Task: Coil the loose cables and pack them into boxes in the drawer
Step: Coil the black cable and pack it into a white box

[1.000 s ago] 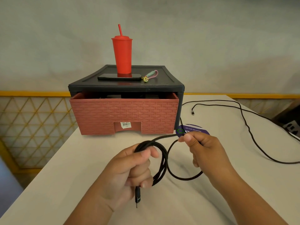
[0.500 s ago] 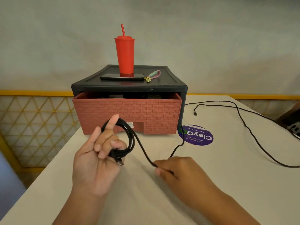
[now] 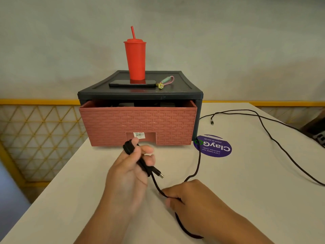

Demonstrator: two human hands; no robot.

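My left hand (image 3: 129,170) holds a black cable coil (image 3: 143,163) wound round its fingers, seen edge-on, with a plug end sticking out to the right. My right hand (image 3: 190,201) pinches the loose run of the same black cable (image 3: 197,166) low on the table; that cable trails up toward the drawer's right corner. The pink brick-patterned drawer (image 3: 139,123) stands slightly pulled out of its black cabinet (image 3: 175,88); dark shapes show inside, unclear. A second black cable (image 3: 274,140) lies loose across the table's right side.
On the cabinet top stand a red tumbler with straw (image 3: 135,61), a phone (image 3: 132,84) and a keychain (image 3: 166,82). A purple round sticker (image 3: 213,146) lies on the white table (image 3: 70,182). The table's left edge drops beside a yellow lattice railing (image 3: 38,134).
My left hand turned so the coil shows edge-on and lowered slightly. My right hand drew the loose cable back toward me and down to the table.
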